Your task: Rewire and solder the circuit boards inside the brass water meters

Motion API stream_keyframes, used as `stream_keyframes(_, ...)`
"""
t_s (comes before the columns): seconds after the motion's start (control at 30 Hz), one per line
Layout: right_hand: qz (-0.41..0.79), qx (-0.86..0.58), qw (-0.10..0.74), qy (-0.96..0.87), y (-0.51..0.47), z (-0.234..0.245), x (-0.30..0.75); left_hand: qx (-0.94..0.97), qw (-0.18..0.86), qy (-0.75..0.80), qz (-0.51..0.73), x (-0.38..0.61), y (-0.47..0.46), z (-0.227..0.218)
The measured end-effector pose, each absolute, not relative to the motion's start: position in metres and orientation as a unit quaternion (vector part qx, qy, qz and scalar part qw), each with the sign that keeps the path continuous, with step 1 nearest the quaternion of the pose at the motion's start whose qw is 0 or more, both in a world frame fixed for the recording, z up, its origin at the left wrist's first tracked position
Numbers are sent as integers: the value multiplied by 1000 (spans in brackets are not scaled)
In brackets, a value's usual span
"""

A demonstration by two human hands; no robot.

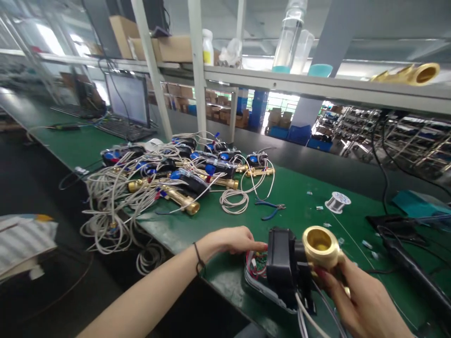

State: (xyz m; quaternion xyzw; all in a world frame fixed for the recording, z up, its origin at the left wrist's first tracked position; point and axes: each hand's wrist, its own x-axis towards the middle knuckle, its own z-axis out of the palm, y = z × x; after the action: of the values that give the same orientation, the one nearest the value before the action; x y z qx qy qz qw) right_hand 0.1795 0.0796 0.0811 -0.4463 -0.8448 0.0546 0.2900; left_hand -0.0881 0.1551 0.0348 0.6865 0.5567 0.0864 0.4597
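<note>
A meter with a black housing [280, 258] and a brass pipe body [320, 246] is tilted up at the front of the green bench. My right hand [355, 286] is wrapped around the brass body. Beside the housing, my left hand [239, 240] has curled fingers, with one digit reaching the housing's edge; what it grips, if anything, is hidden. Under that digit lies an opened grey-rimmed casing [264, 293] showing a circuit board with red wires [254, 267]. Pale cables [305, 312] hang from the meter.
Several brass meters with blue caps and coiled cables [186, 180] are piled to the left. Blue cutters [269, 206], a solder spool [338, 203] and small clear bits lie beyond my hands. A shelf [317, 83] crosses above; a laptop [128, 101] stands far left.
</note>
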Motion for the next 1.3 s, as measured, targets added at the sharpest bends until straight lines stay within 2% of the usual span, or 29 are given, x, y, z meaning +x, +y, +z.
stream_keyframes(0.13, 26, -453, 271, -849, 78, 93, 183, 681, 483, 529, 149, -81, 154, 30)
stream_keyframes(0.3, -51, -414, 220, -882, 76, 103, 178, 677, 405, 536, 301, -66, 165, 30)
stream_keyframes(0.43, -115, -394, 121, -904, 77, 99, 165, 690, 349, 532, 346, -54, 167, 28)
stream_keyframes(0.53, -118, -385, 39, -915, 77, 94, 152, 695, 325, 536, 351, -51, 167, 24)
stream_keyframes(0.6, -112, -378, 15, -919, 77, 92, 144, 696, 317, 538, 353, -52, 168, 22)
stream_keyframes(0.73, -87, -378, 6, -922, 78, 90, 135, 710, 316, 514, 364, -60, 159, 19)
stream_keyframes(0.87, -57, -368, 12, -928, 84, 91, 137, 740, 244, 482, 401, -76, 125, 8)
stream_keyframes(0.93, -47, -362, 10, -931, 90, 91, 140, 699, 226, 523, 432, -82, 102, 2)
stream_keyframes(1.03, -26, -360, 2, -932, 102, 91, 143, 661, 104, 523, 528, -80, 67, -1)
stream_keyframes(1.13, -10, -356, 4, -934, 110, 91, 144, 771, 12, 409, 488, -64, 42, 1)
stream_keyframes(1.23, 15, -361, 22, -932, 107, 94, 146, 821, -14, 360, 443, -48, 33, 0)
stream_keyframes(1.3, 51, -364, 73, -927, 102, 97, 153, 832, -21, 355, 426, -44, 35, -4)
